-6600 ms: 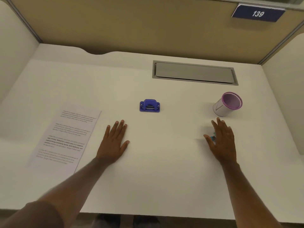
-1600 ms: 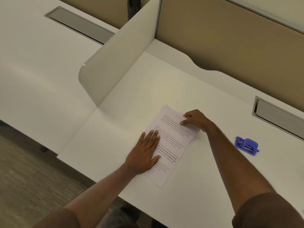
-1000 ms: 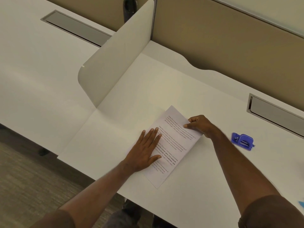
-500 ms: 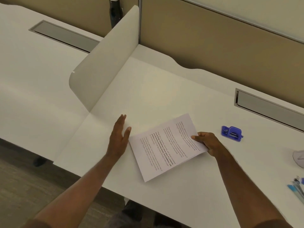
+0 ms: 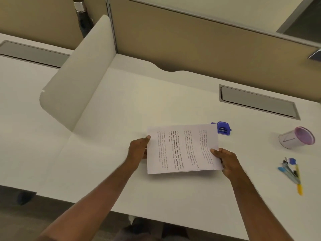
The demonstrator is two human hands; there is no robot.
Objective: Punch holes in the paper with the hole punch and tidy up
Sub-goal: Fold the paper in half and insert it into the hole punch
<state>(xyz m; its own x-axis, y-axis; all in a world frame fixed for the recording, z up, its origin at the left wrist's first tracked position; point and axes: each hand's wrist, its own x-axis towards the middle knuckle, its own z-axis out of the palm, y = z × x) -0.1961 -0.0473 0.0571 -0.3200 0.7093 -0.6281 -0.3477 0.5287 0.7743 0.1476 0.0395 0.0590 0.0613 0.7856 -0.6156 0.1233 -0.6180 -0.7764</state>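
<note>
Item: paper (image 5: 182, 148), printed sheet, text running sideways to you. Held between your two hands over the white desk (image 5: 121, 110), near its front edge; whether its underside touches the desk cannot be told.

Item: your left hand (image 5: 139, 150). Forearm reaches in from lower left. The hand grips the sheet's left edge, thumb tip on top near the upper left corner, fingers hidden beneath.

Item: your right hand (image 5: 225, 160). Forearm reaches in from lower right. It pinches the sheet's lower right corner, thumb pressed on the printed face, fingers curled below.

Item: hole punch (image 5: 223, 128), blue, on the desk just behind the sheet's far right corner, partly covered by it.

Item: cup (image 5: 295, 139), white with purple rim, lying tilted on its side, well right of the punch.

Item: pens (image 5: 291, 173), a loose cluster, near the desk's right side, in front of the cup.

Item: divider panel (image 5: 74, 80), upright, left of the work area.
</note>
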